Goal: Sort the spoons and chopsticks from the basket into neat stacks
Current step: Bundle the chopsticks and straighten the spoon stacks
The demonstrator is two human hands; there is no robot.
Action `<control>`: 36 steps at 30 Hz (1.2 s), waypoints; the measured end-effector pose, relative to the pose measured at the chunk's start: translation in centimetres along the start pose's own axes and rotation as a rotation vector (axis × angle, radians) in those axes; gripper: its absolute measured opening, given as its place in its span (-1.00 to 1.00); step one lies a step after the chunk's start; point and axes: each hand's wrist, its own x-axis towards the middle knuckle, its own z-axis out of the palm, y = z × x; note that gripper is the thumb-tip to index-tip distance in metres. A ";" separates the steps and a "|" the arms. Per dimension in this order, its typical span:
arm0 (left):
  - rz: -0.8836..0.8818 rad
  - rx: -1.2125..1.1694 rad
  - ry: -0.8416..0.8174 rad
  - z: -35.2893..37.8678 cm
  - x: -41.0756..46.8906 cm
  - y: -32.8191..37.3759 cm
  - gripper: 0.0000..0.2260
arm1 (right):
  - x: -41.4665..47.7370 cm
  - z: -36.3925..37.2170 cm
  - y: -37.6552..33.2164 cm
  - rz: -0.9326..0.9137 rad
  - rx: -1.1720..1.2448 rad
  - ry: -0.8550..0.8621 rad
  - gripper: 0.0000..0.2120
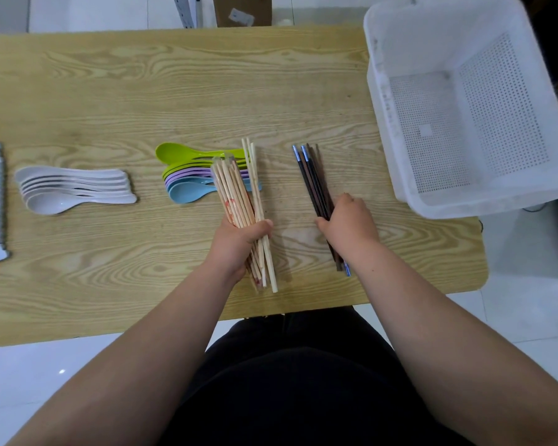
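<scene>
Low in mid-frame, the left hand [239, 243] has its fingers wrapped round the wooden chopsticks [236, 191]. Just right of it, the right hand [348, 226] curls over the dark chopsticks [313, 178] on the surface [142, 91]. Both bundles point away from the person. The wooden tips overlap the coloured spoons [187, 185]. The basket [380, 101], upper right, looks emptied.

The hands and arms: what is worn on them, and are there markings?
Both the left hand and right hand are bare: no gloves, rings or watch visible. The left forearm and right forearm are bare too, no sleeves in view.
</scene>
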 end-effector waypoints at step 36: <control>0.044 0.156 -0.056 1.8 -1.9 -0.1 -0.57 | -2.9 0.2 -3.3 0.194 0.906 -0.335 -0.95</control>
